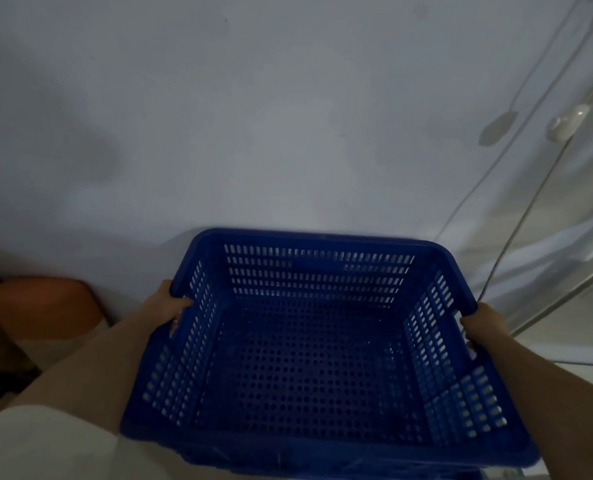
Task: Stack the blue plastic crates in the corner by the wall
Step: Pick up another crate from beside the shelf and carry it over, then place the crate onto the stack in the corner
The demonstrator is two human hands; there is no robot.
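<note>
Dim room, pale wall (pixel 253 116), left hand (pixel 165 308) and right hand (pixel 485 325) gripping blue crate (pixel 305 358) sides

crate (pixel 308 341): near centre, wall (pixel 253 133) behind it
left hand (pixel 165 308): on crate's left rim
right hand (pixel 485 325): on its right rim
cords (pixel 516 216): far right

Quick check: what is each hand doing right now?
Left hand: closed on the left rim of the blue plastic crate.
Right hand: closed on the crate's right rim.
</note>
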